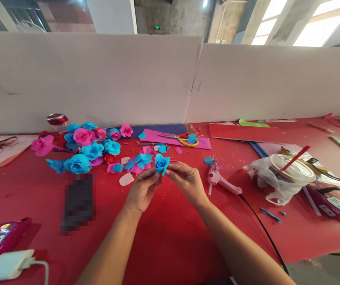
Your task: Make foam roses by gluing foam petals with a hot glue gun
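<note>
While your left hand and right hand pinch a blue rose over the table, nearer its far edge, more roses cluster towards the far left corner and scissors lie beyond your hands.

The left hand partly hides the blue flower, and pixelation masks a dark object.

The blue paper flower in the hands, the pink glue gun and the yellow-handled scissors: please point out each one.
Blue paper flower (161, 163), head view: its rolled petals.
Pink glue gun (224, 183), head view: its handle.
Yellow-handled scissors (182, 140), head view: the yellow handle.
</note>
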A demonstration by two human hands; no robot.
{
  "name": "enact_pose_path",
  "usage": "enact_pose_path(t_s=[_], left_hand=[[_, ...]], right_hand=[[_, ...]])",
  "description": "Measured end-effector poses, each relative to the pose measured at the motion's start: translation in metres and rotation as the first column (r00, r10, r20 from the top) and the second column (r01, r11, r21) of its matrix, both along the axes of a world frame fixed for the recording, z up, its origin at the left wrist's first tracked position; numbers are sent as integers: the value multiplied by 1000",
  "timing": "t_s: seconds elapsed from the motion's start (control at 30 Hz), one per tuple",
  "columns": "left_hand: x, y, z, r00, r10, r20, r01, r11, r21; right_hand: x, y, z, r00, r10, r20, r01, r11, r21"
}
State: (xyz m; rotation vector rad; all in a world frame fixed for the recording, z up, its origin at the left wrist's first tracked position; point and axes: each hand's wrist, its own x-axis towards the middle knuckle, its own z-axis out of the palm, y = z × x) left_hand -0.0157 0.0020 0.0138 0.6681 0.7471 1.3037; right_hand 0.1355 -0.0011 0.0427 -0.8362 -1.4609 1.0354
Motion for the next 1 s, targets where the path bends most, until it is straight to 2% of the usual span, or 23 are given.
enact_pose_path(t_s=[0.3, 0.57, 0.73, 1.0], left_hand=[[4, -1, -1, 997, 28, -67, -27, 1000, 8], [7, -3, 0, 992, 28, -119, -21, 998, 58], [10, -4, 1, 993, 45, -107, -43, 999, 25], [9, -3, 1, 998, 68, -15, -68, 997, -35]], right_hand=[[-1, 2, -6, 999, -44, 11, 44, 999, 21], [-4, -2, -4, 994, -103, 35, 102, 994, 48], [-4, -3, -4, 983, -155, 96, 148, 986, 81], [-6, -4, -4, 976, -145, 161, 123, 982, 143]])
